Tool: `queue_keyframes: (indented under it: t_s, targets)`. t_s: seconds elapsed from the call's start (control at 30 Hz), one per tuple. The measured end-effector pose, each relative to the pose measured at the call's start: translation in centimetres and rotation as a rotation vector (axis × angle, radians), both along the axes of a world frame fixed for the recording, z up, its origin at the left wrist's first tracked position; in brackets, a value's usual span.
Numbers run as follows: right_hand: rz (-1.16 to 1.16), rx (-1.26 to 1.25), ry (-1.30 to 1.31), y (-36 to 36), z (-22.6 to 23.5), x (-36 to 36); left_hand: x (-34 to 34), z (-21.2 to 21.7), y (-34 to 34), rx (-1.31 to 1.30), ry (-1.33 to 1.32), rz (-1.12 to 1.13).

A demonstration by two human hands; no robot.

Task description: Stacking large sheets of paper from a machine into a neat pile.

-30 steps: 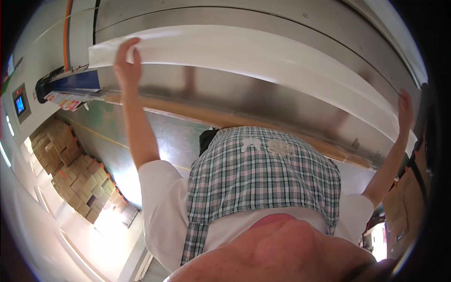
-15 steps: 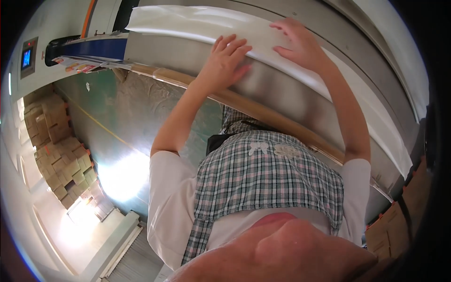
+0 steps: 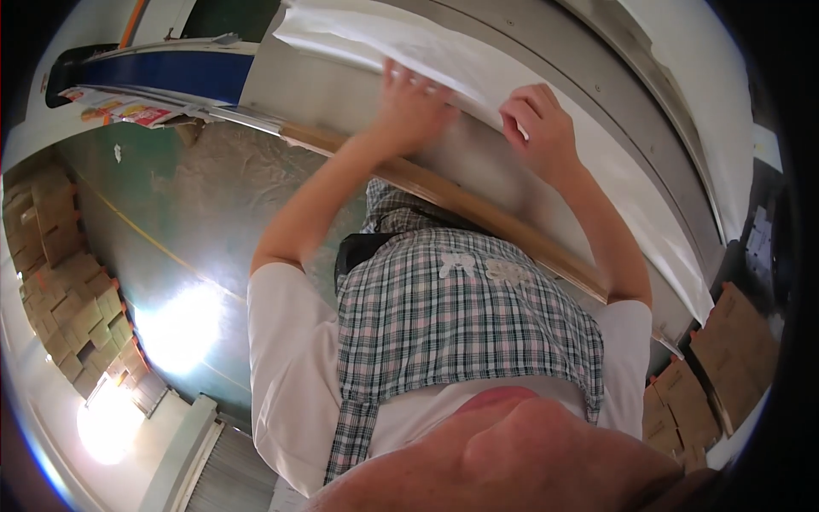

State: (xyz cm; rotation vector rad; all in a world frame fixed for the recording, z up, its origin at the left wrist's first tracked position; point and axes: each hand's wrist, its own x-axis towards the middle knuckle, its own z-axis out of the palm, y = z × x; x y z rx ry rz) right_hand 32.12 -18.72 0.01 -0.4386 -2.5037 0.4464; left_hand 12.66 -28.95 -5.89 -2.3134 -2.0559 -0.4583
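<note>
A long, glossy white sheet (image 3: 401, 43) of film or paper lies across the grey metal bed (image 3: 337, 85) of a machine in front of me. My left hand (image 3: 415, 109), slightly blurred, rests palm down at the sheet's near edge with its fingers stretched out. To its right, my right hand (image 3: 542, 132) is curled at the same edge, thumb and fingers closed together. A bit of white shows between them, and the sheet appears pinched there. The fingertips are partly hidden.
A brown rail (image 3: 435, 188) borders the bed on my side. A blue panel (image 3: 171, 75) extends left, with printed papers (image 3: 128, 111) below it. Stacked cartons (image 3: 72, 299) stand at the left, more cartons (image 3: 734, 333) at the right. White material (image 3: 691, 94) hangs at the far right.
My right hand has gone from spread above the sheet to curled at its near edge. My left hand has moved slightly along the edge. The view has shifted a little.
</note>
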Motion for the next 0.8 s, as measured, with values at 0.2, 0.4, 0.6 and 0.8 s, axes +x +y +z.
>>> queue_keyframes:
  t_s: [0.2,0.4,0.6,0.8]
  targets:
    - [-0.01,-0.086,-0.046,0.4,-1.6,-3.8,-15.9,-2.3,2.2,0.081,0.178,0.36]
    - [0.1,-0.165,-0.107,1.2,-2.7,-8.5,-27.8,-2.4,0.6,0.279,-0.013,0.511]
    - [0.333,-0.003,-0.141,0.6,-3.8,-13.8,-22.3,4.6,4.6,0.331,-0.598,0.051]
    - [0.423,-0.036,-0.149,-0.7,-4.7,-13.6,-17.9,1.8,6.8,-0.097,0.048,-0.167]
